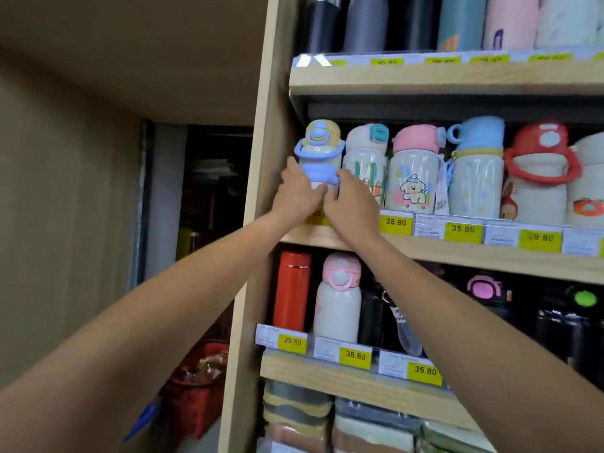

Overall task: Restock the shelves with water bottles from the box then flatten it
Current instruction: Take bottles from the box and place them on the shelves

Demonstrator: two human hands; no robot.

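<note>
Item: yellow-lidded bottle [318,152], upright at the far left end of the middle shelf [490,253], its lower body hidden behind my hands. My left hand [295,194] takes it from 9 o'clock and my right hand [351,199] from 3 o'clock. The fingers of both are curled round the body, gripping.

I cannot tell whether the base is seated on the board. A cream-lidded bottle [364,158] stands just beside at 3 o'clock, and the side panel [264,158] is close at 9 o'clock.

Risks, as I judge them:
- My right fingers sit in the narrow gap and could nudge the neighbour when I draw them out.
- Letting go before the base lies flat, this near the front lip, could tip the bottle toward me.

Box: not in view.
</note>
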